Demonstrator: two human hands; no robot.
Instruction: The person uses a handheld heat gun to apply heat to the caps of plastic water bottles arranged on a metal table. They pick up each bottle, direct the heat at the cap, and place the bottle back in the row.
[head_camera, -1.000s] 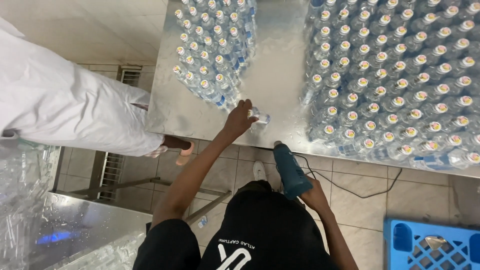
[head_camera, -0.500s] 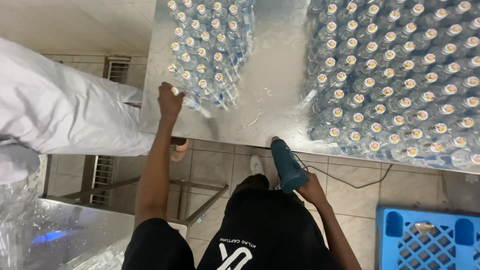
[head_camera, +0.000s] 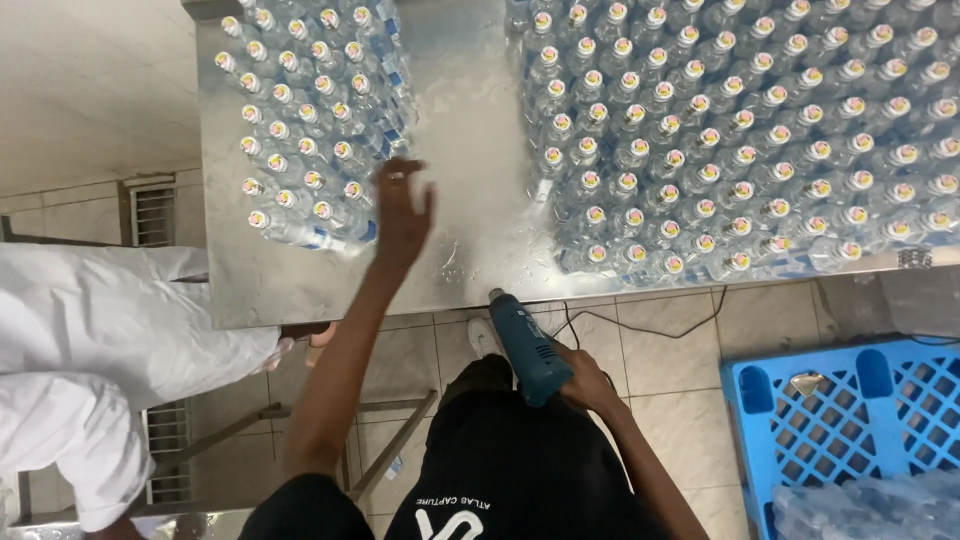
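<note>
Over the steel tabletop (head_camera: 270, 290) the left hand (head_camera: 400, 215) is stretched out, with its fingers (head_camera: 385, 180) spread wide and holding nothing. It hovers at the near edge of the left group of small clear bottles (head_camera: 310, 130), which stand upright in tight rows with yellow and pink caps. The hand is just beside the closest bottles, but I cannot tell if it touches them. A second, larger group of bottles (head_camera: 740, 140) stands on the right side, well apart from the first, with a bare wet-looking strip of metal between them.

Lower down, the right hand (head_camera: 585, 380) is closed around the handle of a dark blue heat gun (head_camera: 530, 345). Its nozzle points toward the front edge of the tabletop, and a black cable (head_camera: 650, 325) runs from it across the tiled floor (head_camera: 660, 400).

I think the risk is the open hand: a careless sweep could knock over the near bottles, and one falling bottle may push its neighbours. The hot nozzle is also near the person's own leg and the cable.

A person in white clothing (head_camera: 110, 330) stands at the left, and a blue plastic crate (head_camera: 850, 420) sits at the right.
</note>
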